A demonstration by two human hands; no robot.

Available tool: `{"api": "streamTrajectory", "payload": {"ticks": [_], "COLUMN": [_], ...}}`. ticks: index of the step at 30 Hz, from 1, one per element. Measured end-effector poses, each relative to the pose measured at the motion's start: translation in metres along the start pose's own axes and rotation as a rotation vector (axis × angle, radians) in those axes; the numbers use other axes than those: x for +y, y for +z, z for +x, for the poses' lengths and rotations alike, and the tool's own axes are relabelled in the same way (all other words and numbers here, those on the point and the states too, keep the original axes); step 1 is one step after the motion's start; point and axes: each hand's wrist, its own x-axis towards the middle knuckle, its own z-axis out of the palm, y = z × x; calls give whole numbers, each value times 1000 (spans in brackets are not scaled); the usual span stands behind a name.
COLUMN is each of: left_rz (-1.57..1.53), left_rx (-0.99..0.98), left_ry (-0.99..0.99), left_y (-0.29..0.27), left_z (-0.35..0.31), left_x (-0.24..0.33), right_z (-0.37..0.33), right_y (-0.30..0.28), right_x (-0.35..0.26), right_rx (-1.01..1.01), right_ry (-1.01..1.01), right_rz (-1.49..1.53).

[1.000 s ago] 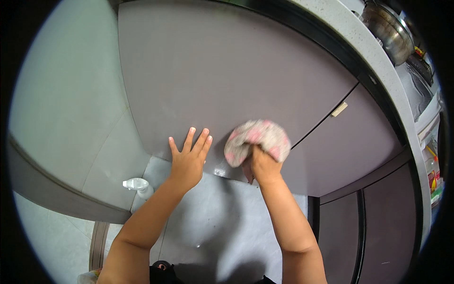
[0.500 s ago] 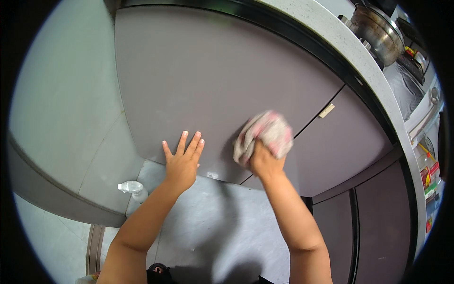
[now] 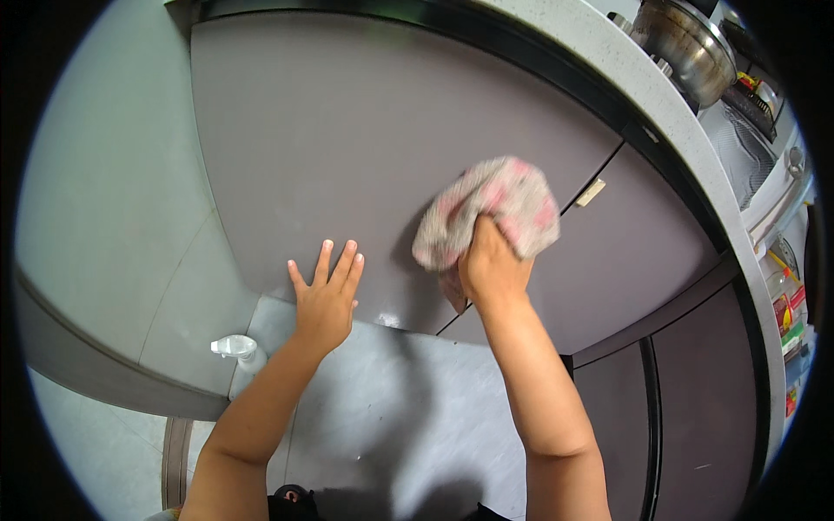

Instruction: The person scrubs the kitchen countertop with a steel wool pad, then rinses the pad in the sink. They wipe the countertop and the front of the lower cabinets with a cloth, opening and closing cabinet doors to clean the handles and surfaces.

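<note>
Pressed against the grey-brown cabinet door (image 3: 347, 130) is a pinkish-grey patterned cloth (image 3: 512, 195), gripped by my right hand (image 3: 497, 265). The cloth bunches over my fingers and hides most of them, and its edges are blurred by motion. My left hand (image 3: 326, 304) lies flat with fingers spread on the lower part of the same door, holding nothing. To the left of my left forearm, a white spray bottle (image 3: 239, 350) stands on the floor beside the cabinet.
A speckled pale countertop (image 3: 643, 95) curves above the doors, with a steel pot (image 3: 686, 48) on it at the upper right. A small beige tab (image 3: 591, 192) sits by the gap between two doors. Grey tiles (image 3: 382, 417) cover the floor; a pale panel (image 3: 113, 174) borders the left.
My right hand has moved a little upward with the cloth, which spreads wider now. The left hand stays flat on the door. The whole view has shifted slightly.
</note>
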Motion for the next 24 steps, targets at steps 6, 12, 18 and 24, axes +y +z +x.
{"api": "streamTrajectory", "payload": {"ticks": [6,12,18,24], "left_rz": [-7,40,26,55], "left_rx": [-19,-36,-43,-44], "left_ry": [-16,6,6,16], "left_y": [-3,4,4,5], "left_z": [3,1,5,3], "left_x": [2,-2,2,-1], "right_z": [-40,14,-15,23], "right_y": [27,-10,11,-14], "right_x": [5,6,11,7], "right_rx": [120,204,293,142], "right_ry": [-125,-61,-129,70], "right_rz": [0,-13,-70,78]}}
